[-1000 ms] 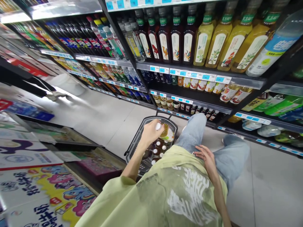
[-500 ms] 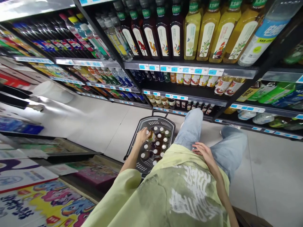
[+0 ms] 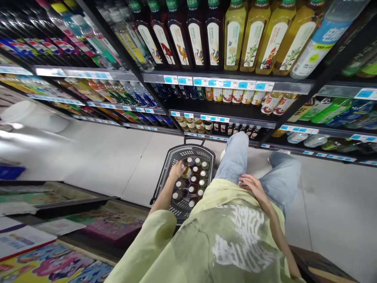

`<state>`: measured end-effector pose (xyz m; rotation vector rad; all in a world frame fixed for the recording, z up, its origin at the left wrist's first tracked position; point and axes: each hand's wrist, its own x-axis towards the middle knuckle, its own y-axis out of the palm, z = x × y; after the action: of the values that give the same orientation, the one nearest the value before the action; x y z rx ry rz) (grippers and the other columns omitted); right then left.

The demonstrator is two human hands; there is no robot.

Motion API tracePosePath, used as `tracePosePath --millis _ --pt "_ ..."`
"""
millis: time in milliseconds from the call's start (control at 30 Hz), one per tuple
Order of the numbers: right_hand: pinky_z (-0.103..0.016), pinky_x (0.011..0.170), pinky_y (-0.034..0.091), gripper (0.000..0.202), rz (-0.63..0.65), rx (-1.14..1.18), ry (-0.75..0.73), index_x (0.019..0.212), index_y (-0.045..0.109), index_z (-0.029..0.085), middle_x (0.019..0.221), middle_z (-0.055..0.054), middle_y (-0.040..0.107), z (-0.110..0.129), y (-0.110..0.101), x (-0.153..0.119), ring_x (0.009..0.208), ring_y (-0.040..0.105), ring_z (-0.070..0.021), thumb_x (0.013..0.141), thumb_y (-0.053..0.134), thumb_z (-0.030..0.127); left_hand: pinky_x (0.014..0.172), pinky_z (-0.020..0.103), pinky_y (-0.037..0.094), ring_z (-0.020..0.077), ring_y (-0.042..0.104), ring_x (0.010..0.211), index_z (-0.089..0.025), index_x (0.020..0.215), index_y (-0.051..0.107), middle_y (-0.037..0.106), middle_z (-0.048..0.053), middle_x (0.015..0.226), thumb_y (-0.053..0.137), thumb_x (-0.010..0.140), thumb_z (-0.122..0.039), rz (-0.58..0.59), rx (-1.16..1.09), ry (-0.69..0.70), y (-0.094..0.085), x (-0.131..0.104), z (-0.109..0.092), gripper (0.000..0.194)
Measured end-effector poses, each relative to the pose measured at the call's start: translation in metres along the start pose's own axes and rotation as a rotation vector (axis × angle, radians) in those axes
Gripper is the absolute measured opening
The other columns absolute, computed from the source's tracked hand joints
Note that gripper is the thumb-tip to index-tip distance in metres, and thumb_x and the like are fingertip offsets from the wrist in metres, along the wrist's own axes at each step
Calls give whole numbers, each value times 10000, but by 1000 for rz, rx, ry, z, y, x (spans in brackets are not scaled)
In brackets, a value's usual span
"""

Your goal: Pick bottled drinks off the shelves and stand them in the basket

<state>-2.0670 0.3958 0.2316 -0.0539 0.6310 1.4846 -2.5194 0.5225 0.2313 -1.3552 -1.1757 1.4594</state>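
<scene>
A dark plastic shopping basket [image 3: 170, 164] stands on the floor in front of me, holding several small bottles with white caps [image 3: 196, 181]. My left hand [image 3: 177, 171] reaches down into the basket and is closed around one small amber bottle [image 3: 185, 170] at the basket's left side. My right hand [image 3: 250, 184] rests flat, fingers apart, on my thigh over the light blue jeans. A pale green printed shirt fills the lower middle of the view.
Drink shelves run along the back: tall yellow and dark red bottles [image 3: 235, 35] on top, small bottles [image 3: 203, 125] on the lowest shelf just behind the basket. A low display with colourful boxes [image 3: 53, 267] lies at my left. Grey tiled floor [image 3: 118, 157] stretches left.
My left hand has carried the amber bottle down from above the basket's far end and set it among the others at the left side. The view has tilted and moved back a little.
</scene>
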Motion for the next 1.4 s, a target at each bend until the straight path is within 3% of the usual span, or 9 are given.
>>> tracePosePath --millis 200,367,533,667,867,1033,1233,1400 --pt "-324 734 626 569 19 -16 12 1013 762 239 1035 -85 846 -1 -3 4 796 782 -226 610 950 595 1010 397 518 348 680 1212 -115 1307 570 667 229 1330 502 1013 -398 35 19 -26 13 16 -5 414" --pt "-340 749 625 579 33 -20 2 1036 751 238 1055 -94 842 -3 -4 6 810 782 -232 631 938 607 980 403 535 354 696 1191 -120 1318 573 681 229 1312 527 981 -386 85 28 -63 12 29 -7 431" --pt "-348 749 621 603 27 -24 -1 1037 744 236 1054 -104 840 -3 -4 5 810 777 -235 621 934 628 944 401 551 355 703 1182 -152 1318 579 675 218 1337 510 986 -441 85 43 -75 8 26 -6 446" --pt "-358 754 620 605 27 -29 -2 1030 739 231 1051 -114 837 -3 -3 5 809 775 -238 625 925 641 894 401 567 357 717 1156 -183 1305 602 691 203 1332 495 984 -479 82 61 -58 2 24 -6 449" --pt "-367 757 617 573 19 -40 -8 1032 733 220 1049 -129 833 -3 -3 5 812 770 -242 652 912 609 862 357 563 337 747 1087 -203 1254 654 787 154 1115 598 915 -456 98 107 9 -9 17 -2 427" --pt "-396 784 620 458 36 -68 -6 1027 746 238 1060 -121 831 0 -2 3 839 766 -256 705 892 528 854 343 557 319 754 1032 -214 1161 697 806 114 1028 581 901 -484 -8 101 92 -36 15 2 393" --pt "-386 770 611 453 32 -60 -25 1032 737 244 1059 -116 834 -1 -1 3 824 764 -247 717 877 538 880 330 539 297 752 992 -220 1153 732 809 83 981 614 868 -464 -26 88 238 -70 24 -28 393" --pt "-354 754 602 574 35 -43 -19 1056 718 213 1066 -127 830 -1 -3 4 813 764 -229 675 896 603 916 333 526 292 746 1037 -225 1193 727 809 90 1079 604 891 -439 25 86 286 -60 31 -66 390"
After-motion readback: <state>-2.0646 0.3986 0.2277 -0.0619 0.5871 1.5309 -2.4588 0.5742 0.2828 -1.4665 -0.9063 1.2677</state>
